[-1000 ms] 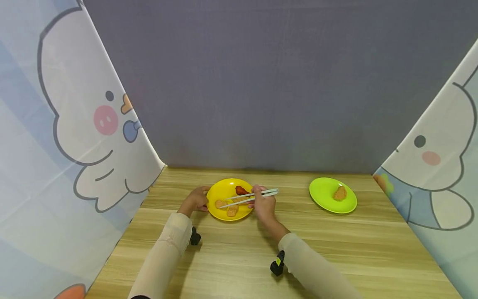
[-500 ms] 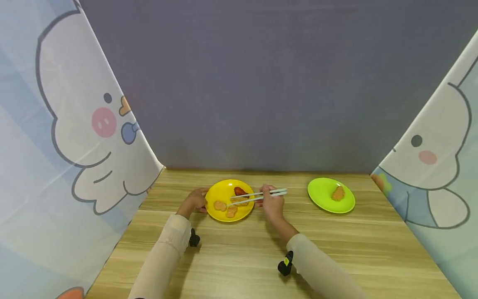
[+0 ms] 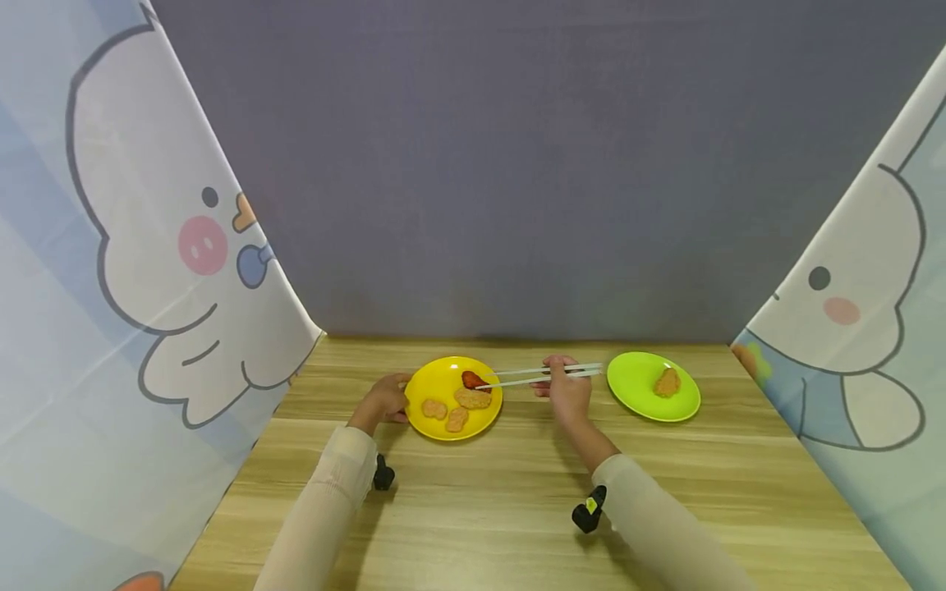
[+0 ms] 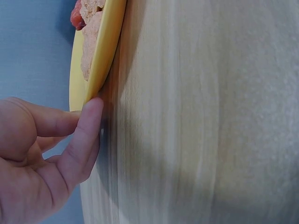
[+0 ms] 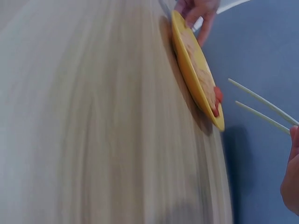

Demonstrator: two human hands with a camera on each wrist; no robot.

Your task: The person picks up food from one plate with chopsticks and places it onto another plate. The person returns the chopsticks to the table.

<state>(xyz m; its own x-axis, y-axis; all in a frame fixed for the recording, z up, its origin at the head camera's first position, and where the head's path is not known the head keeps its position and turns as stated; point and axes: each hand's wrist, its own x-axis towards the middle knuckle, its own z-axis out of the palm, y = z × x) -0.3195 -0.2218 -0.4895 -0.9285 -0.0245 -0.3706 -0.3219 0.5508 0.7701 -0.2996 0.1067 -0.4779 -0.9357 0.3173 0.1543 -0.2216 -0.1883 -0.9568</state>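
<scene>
On the wooden table a yellow plate (image 3: 434, 382) carries a red drumstick (image 3: 473, 379), a breaded piece (image 3: 473, 398) and two nuggets (image 3: 434, 409). My left hand (image 3: 384, 399) pinches the plate's left rim between thumb and fingers; the grip shows closely at the rim (image 4: 110, 44) in the left wrist view. To the right of that plate, my right hand (image 3: 567, 396) holds a pair of pale chopsticks (image 3: 521, 380). Their tips stand apart near the plate's right edge, with no food between them. In the right wrist view the chopsticks (image 5: 261, 100) are clear of the plate.
Farther right lies a green plate (image 3: 628, 379) bearing one breaded piece (image 3: 668, 382). A grey backdrop (image 3: 532, 205) rises behind the table (image 3: 473, 525). Printed cartoon cloths (image 3: 148, 271) stand along both sides.
My right hand has moved right with the chopsticks, drawing their tips from over the nuggets to the yellow plate's right edge. My left hand stays at the rim. The food appears unmoved.
</scene>
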